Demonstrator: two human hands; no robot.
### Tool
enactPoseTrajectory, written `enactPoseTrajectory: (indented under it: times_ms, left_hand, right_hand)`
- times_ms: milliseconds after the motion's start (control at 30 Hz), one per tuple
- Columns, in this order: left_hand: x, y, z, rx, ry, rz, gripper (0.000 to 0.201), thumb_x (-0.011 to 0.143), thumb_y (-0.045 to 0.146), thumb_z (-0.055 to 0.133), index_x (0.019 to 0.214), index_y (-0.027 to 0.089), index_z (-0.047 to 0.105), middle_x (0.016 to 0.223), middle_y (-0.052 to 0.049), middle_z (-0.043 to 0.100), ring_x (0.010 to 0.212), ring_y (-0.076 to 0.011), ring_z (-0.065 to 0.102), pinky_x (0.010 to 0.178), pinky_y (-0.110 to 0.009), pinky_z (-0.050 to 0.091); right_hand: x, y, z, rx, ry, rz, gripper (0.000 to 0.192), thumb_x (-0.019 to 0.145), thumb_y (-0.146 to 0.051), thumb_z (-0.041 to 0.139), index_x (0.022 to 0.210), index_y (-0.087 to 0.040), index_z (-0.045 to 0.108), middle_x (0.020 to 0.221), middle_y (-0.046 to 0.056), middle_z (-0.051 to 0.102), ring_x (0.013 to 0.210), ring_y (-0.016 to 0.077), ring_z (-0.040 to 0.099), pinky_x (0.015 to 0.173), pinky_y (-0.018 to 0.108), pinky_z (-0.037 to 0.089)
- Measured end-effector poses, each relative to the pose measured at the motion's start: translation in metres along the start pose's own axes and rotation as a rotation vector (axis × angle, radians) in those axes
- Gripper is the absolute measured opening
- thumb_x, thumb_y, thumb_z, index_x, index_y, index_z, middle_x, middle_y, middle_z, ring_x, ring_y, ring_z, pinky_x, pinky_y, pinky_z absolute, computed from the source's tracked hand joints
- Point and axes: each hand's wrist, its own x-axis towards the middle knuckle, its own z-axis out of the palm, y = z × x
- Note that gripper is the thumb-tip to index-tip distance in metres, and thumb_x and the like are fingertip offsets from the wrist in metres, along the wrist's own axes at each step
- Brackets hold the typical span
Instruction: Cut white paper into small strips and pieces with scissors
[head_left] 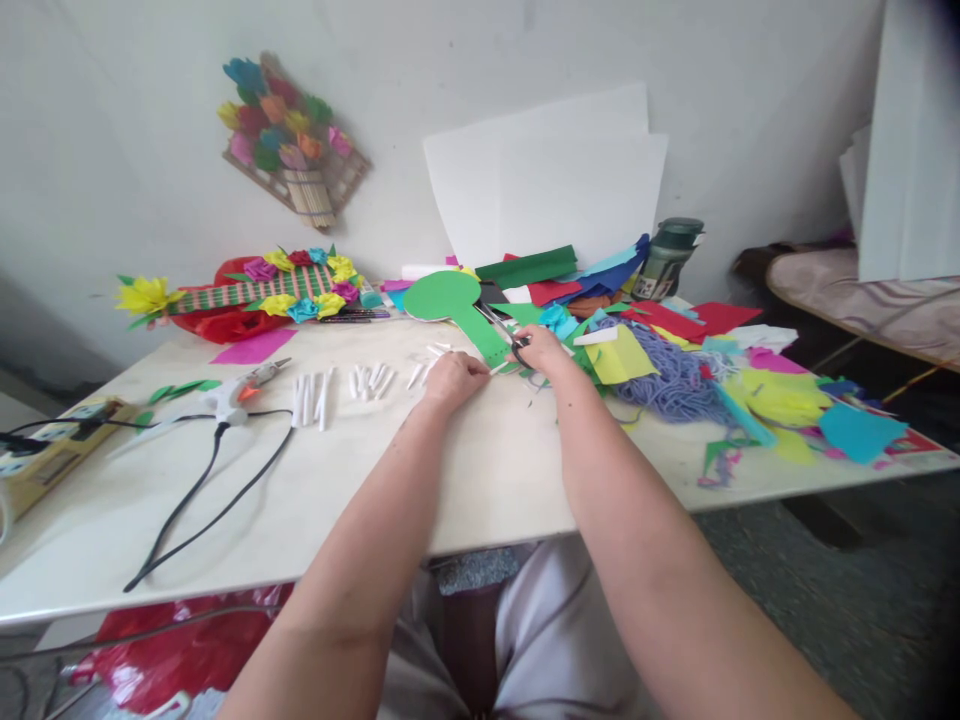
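My right hand (543, 350) is closed round the handles of a pair of scissors (491, 318), whose blades point away over green paper. Pinched in my left hand (454, 380) is a thin white paper stick (498, 368), its end sticking out towards my right hand. Just beyond both hands lies a green paddle-shaped cutout (442, 298) with a round head and a straight handle. To the left of my left hand are short white sticks (370, 382) in loose groups, with longer white sticks (313, 400) farther left.
A glue gun (232, 400) with its cord looped lies left, near a power strip (56, 450). A flower-trimmed craft (255, 290) stands at the back left. On the right are purple yarn (667, 370), colored paper scraps (780, 395) and a dark bottle (667, 260).
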Motion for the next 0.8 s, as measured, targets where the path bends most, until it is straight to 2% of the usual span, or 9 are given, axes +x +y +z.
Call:
enactPoseTrajectory:
  times_ms: [467, 633, 800]
  left_hand:
    - [-0.001, 0.0, 0.0, 0.023, -0.008, 0.01, 0.025, 0.07, 0.031, 0.058, 0.088, 0.021, 0.073, 0.086, -0.005, 0.068, 0.076, -0.0162, 0.06, 0.07, -0.023, 0.044]
    - [0.0, -0.001, 0.002, 0.024, -0.001, 0.004, 0.026, 0.07, 0.031, 0.058, 0.089, 0.021, 0.073, 0.087, -0.005, 0.067, 0.078, -0.0166, 0.06, 0.071, -0.023, 0.045]
    - [0.0, -0.001, 0.002, 0.015, 0.001, -0.004, 0.025, 0.069, 0.031, 0.058, 0.087, 0.022, 0.073, 0.087, -0.005, 0.067, 0.077, -0.0167, 0.06, 0.069, -0.024, 0.045]
  right_hand:
    - [-0.002, -0.002, 0.0, -0.012, -0.014, 0.012, 0.048, 0.054, -0.029, 0.073, 0.1, -0.023, 0.062, 0.098, 0.001, 0.065, 0.086, 0.0176, 0.06, 0.074, 0.028, 0.046]
    - [0.002, 0.0, -0.003, 0.071, 0.058, 0.086, 0.045, 0.057, -0.031, 0.069, 0.1, -0.02, 0.062, 0.096, 0.003, 0.065, 0.084, 0.0183, 0.061, 0.073, 0.028, 0.046]
    - [-0.007, -0.01, -0.015, 0.004, 0.147, 0.1, 0.042, 0.059, -0.031, 0.068, 0.1, -0.021, 0.063, 0.098, 0.005, 0.066, 0.088, 0.0223, 0.06, 0.074, 0.032, 0.046]
